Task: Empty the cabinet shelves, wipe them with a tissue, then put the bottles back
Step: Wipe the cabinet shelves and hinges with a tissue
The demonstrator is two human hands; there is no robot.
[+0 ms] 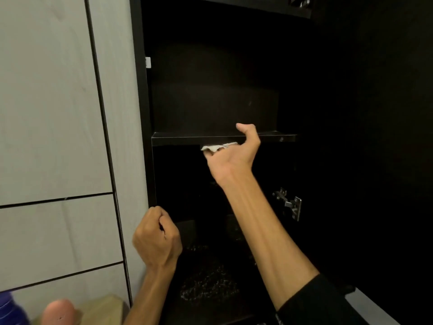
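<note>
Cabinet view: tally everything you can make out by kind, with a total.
Hands: 2, the right hand pressing the tissue, the left hand fisted and empty
Tissue: 1
Shelf: 1
Metal hinges: 2, lower and top
Blurred things bottom left: 2, blue and pink
Total: 8

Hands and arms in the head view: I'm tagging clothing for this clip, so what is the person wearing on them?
Both hands are bare: no gloves, rings or watch show on the left hand or the right hand. The right forearm is bare up to a black sleeve near the elbow. No sleeve shows on the left forearm.
</note>
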